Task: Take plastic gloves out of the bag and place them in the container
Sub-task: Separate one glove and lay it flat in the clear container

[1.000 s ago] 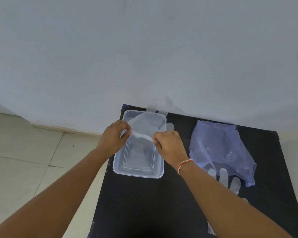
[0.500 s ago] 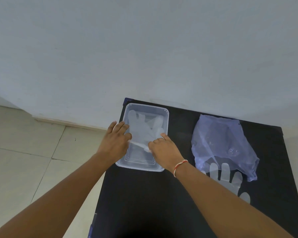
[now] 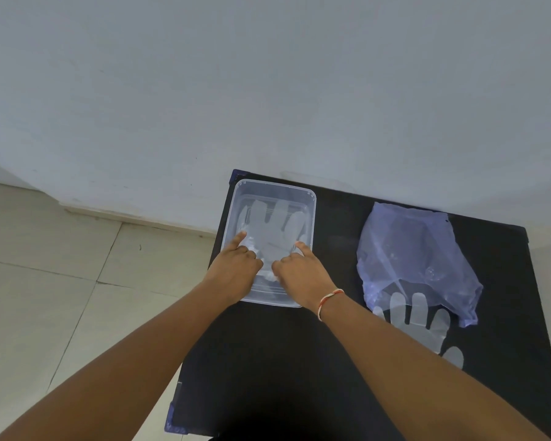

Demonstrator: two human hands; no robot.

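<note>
A clear rectangular plastic container [image 3: 313, 218] stands at the far left of the black table [image 3: 287, 361]. A transparent plastic glove [image 3: 272, 229] lies flat inside it, fingers pointing away from me. My left hand [image 3: 236, 268] and right hand [image 3: 303, 272] are both inside the container's near half. Each presses the glove down with a straight index finger while the other fingers are curled in. To the right lies a bluish plastic bag [image 3: 411, 256]. A second transparent glove [image 3: 417, 323] sticks out of its near end onto the table.
The table stands against a pale wall [image 3: 268, 90]. Its left edge drops to a tiled floor [image 3: 61, 297]. The black tabletop shows between the container and the bag and along the near side.
The glove, held up over the container a second ago, has come down and now lies flat inside. My hands followed it down and went from pinching its cuff to pressing with the index fingers.
</note>
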